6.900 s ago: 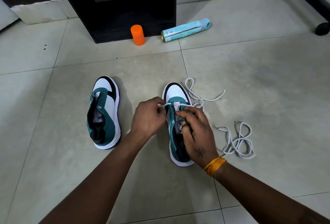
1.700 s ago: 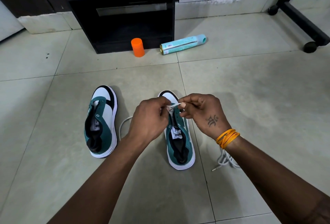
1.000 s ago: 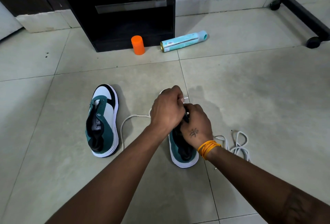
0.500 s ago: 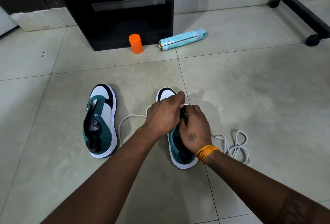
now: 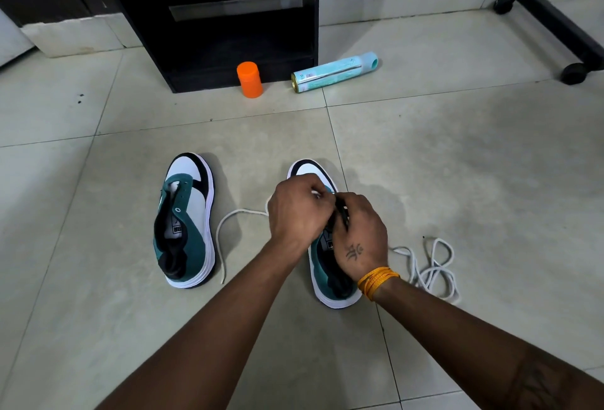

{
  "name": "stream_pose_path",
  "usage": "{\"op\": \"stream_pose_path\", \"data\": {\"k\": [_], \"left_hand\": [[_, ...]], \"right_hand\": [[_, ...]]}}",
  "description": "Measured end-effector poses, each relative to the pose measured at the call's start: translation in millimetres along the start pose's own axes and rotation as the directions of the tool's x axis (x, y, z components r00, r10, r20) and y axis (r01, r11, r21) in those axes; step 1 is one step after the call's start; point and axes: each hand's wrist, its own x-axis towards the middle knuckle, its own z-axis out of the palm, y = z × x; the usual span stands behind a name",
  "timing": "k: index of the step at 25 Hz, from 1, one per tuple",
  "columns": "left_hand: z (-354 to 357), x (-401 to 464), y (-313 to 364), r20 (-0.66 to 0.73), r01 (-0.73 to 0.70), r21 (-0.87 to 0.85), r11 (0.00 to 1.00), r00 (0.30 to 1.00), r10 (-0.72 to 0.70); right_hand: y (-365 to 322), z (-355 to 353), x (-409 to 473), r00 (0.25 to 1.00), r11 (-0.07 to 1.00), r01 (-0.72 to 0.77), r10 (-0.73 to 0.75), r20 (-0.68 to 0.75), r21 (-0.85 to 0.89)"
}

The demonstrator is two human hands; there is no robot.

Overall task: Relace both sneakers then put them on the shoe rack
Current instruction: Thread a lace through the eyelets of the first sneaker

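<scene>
Tiled floor [image 5: 457, 164] carries both sneakers; I have my left hand [image 5: 299, 210] and right hand [image 5: 359, 239] pinching lace [image 5: 228, 230] at the right sneaker [image 5: 330, 285], barely begun. Left sneaker [image 5: 186, 223] sits unlaced, rack unreached.

You're in soft, even indoor light, medium bright, no hard glare. Floor tiles [image 5: 457, 154] show a dull sheen w/ cloudy patches, esp. right of centre. Shadows are faint and diffuse: a soft one hugs the right edge of the left sneaker [image 5: 184, 223], another sits just past the toe of the right sneaker [image 5: 330, 275]. Black cabinet [image 5: 228, 24] up top goes v. dark, interior detail lost. Wide-angle bend is obvious: tile lines curve toward the edges, your forearms balloon at the bottom. Focus is decent at centre, slightly soft on your hands; corners smear a bit.
</scene>
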Motion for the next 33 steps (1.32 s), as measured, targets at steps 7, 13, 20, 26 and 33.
{"op": "stream_pose_path", "data": {"k": [7,13,20,26,33], "left_hand": [[3,-9,-15,0.028,-0.062,0.163,0.985,0.998,0.058],[16,-11,-15,-0.063,-0.025,0.122,0.992,0.997,0.033],[31,-17,-21,-0.169,0.058,-0.188,0.98,0.982,-0.09],[37,-16,-15,-0.188,0.11,-0.151,0.982,0.972,-0.138],[38,-15,-29,-0.163,0.064,-0.406,0.912,0.976,-0.142]], "right_hand": [[-1,2,1,1.0,1.0,-0.029,0.029,-0.01,-0.006],[-1,2,0,1.0,1.0,-0.009,0.009,-0.016,0.027],[7,-6,0,1.0,0.983,-0.002,-0.003,0.029,0.182],[15,-9,3,0.997,0.968,-0.01,-0.009,0.075,0.252],[20,-14,4,0.993,0.953,-0.012,-0.024,0.114,0.303]]}}
